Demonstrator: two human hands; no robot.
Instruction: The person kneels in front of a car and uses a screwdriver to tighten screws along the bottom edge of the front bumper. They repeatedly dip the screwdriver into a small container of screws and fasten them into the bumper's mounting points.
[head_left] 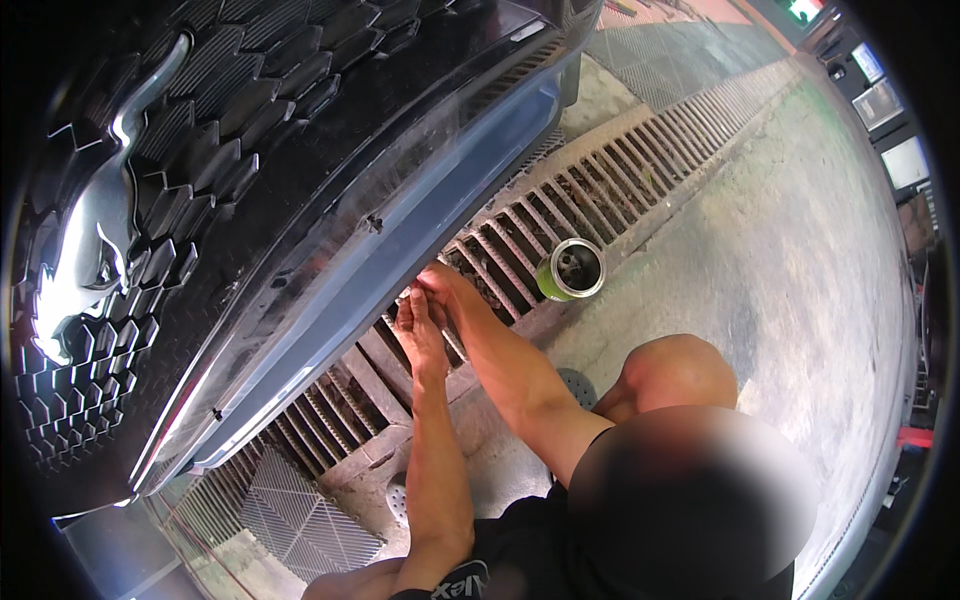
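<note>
My left hand [420,328] and my right hand [443,286] meet at the lower edge of a car's front bumper [390,235]. Both are closed, fingertips pinched close together. A small pale bit shows at the fingertips, too little to name. Part of the right fingers is hidden behind the bumper's blue-grey lower lip [345,318]. Beside my right forearm an open green can [556,284] with a silver rim stands at the edge of the floor grating, small dark pieces inside.
The black honeycomb grille [225,150] carries a chrome horse emblem [105,220]. Beneath the bumper a rusty drain grating [560,215] runs diagonally over the concrete floor [780,230]. A grey ribbed floor tile [300,515] lies lower left. My bent knee [685,370] is at right, near a dark blurred patch.
</note>
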